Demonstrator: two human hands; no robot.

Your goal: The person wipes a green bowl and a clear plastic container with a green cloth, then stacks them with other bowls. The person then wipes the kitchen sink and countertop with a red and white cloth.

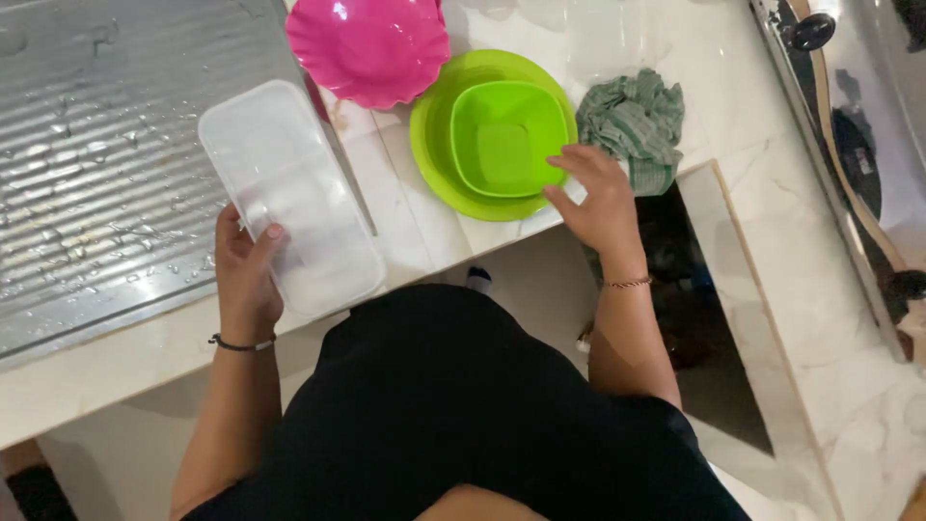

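My left hand (246, 265) grips the near edge of a clear rectangular plastic container (289, 193) that lies across the edge of the wet metal draining board (96, 164) and the marble counter (405, 222). My right hand (598, 198) rests its fingers on the rim of a square green bowl (506, 135), which sits inside a round lime-green plate-like bowl (434, 145). A pink scalloped bowl (371, 43) stands just behind them.
A crumpled green checked cloth (637, 121) lies right of the green bowls. A dark opening (694, 289) drops below the counter edge at right. A shiny metal appliance (858, 145) occupies the far right. Water drops cover the draining board.
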